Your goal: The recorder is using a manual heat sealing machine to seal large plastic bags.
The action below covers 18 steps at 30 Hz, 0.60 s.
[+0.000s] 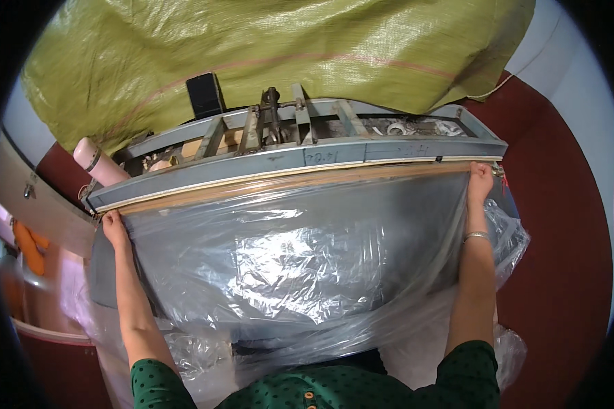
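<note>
A wide sheet of clear plastic film (307,266) is stretched between my two hands and hangs down toward my body. At the left end of a long metal frame (252,163), my left hand (114,228) is closed on the film's edge. My right hand (481,180) grips the same edge near the frame's right end, with a bracelet on that wrist. The far edge of the film lies along a brown strip (286,183) on the near side of the frame. Below the film is a grey surface, seen through it.
A pink bottle (99,162) stands at the frame's left end. Behind the frame a black phone (205,95) leans against a yellow-green woven sheet (286,48). Small scraps and a white ring (396,128) lie inside the frame. Bunched film (508,238) hangs at the right.
</note>
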### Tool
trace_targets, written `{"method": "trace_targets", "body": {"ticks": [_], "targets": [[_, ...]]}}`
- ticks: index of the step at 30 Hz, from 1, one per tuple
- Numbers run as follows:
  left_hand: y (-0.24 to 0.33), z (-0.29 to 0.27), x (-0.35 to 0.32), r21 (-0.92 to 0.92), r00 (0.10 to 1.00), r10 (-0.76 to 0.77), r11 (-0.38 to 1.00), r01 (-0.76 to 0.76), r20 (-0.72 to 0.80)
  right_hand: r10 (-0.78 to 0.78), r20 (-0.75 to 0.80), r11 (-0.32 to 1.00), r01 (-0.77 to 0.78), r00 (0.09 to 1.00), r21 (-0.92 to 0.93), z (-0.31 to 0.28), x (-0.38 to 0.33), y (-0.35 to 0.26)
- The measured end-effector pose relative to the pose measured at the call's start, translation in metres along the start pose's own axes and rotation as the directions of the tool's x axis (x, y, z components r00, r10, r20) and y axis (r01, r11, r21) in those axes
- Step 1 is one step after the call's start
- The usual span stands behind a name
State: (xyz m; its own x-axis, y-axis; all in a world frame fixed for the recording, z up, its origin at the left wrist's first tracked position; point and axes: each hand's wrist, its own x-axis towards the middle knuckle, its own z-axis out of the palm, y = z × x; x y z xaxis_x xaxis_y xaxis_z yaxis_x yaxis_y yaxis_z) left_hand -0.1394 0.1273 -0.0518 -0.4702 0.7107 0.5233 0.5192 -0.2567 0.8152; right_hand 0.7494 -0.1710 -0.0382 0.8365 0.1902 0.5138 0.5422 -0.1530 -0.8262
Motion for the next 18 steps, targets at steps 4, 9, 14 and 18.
{"method": "trace_targets", "body": {"ticks": [4, 9, 14, 18], "targets": [[-0.003, -0.006, 0.002, -0.061, 0.998, -0.036, 0.998, 0.033, -0.051, -0.061, -0.090, 0.986, 0.047, 0.994, -0.158, 0.001, 0.002, 0.002], [-0.024, -0.015, 0.015, -0.366, 0.980, -0.185, 0.909, 0.198, 0.070, 0.056, -0.148, 0.998, -0.060, 0.987, -0.023, -0.004, 0.004, 0.005], [-0.003, -0.014, 0.010, -0.063, 0.965, -0.248, 0.965, 0.254, 0.089, 0.103, -0.105, 0.994, -0.097, 0.989, 0.058, -0.008, -0.002, -0.015], [0.059, -0.044, -0.012, -0.185, 0.894, -0.038, 0.974, 0.134, 0.447, -0.129, 0.024, 0.986, 0.126, 0.991, 0.109, -0.050, -0.009, -0.041]]}}
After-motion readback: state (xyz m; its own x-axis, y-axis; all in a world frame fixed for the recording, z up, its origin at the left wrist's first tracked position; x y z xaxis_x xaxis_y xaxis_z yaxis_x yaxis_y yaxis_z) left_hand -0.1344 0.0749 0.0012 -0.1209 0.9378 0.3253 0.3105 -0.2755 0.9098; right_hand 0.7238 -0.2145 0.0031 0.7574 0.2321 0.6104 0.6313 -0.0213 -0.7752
